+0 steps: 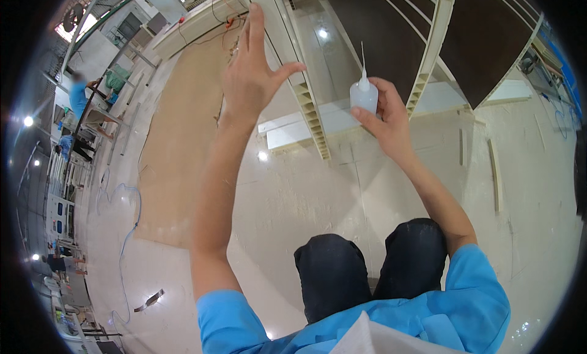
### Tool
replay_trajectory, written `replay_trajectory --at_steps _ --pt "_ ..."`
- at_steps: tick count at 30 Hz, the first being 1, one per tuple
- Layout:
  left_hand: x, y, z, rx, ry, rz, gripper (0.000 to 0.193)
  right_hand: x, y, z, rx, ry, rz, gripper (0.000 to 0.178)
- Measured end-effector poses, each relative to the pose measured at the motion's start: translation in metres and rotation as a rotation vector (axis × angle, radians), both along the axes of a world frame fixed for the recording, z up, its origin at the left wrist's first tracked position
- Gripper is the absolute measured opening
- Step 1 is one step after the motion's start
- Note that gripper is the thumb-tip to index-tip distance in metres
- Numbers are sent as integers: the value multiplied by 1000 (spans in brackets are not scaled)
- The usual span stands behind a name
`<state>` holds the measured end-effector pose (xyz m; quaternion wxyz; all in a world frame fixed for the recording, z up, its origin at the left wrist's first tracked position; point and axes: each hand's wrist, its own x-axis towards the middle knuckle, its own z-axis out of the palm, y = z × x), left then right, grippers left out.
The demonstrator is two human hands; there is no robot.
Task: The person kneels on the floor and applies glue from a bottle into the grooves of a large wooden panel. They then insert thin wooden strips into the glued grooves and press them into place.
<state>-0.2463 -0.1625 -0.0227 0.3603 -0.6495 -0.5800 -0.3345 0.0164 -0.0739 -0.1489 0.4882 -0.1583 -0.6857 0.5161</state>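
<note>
My right hand (391, 115) is closed round a small white squeeze bottle (365, 96), held upright with its thin, pointed nozzle upward. The bottle is beside the cream hollow-core panel (309, 106), whose ribbed cut end faces me. On that panel's left side, my left hand (249, 78) is raised with fingers stretched up and the thumb spread out toward the panel edge. Nothing shows in that hand; whether its thumb touches the panel I cannot tell. Right of the bottle stands another panel (422, 85) with a cream ribbed edge and a dark brown face.
White boards (290, 134) lie across the floor under the panels. A brown sheet (174, 152) covers the floor at left, near a blue hose (136, 222). Wood strips (494, 173) lie at right. Another person (79, 97) in blue is at the far left beside metal frames.
</note>
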Motion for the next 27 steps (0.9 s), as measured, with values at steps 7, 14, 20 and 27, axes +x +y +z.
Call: replay_trajectory --at_steps 7,14,20,27 --pt "1 -13 9 -156 9 -35 140 6 7 1 -12 41 -25 64" --pt "10 -16 17 -183 74 143 144 5 5 0 -31 32 -21 62" --pt "10 -12 11 -204 27 150 145 10 2 2 -37 44 -19 61" --pt "5 -9 10 -186 36 106 143 13 4 2 0 -4 -10 61"
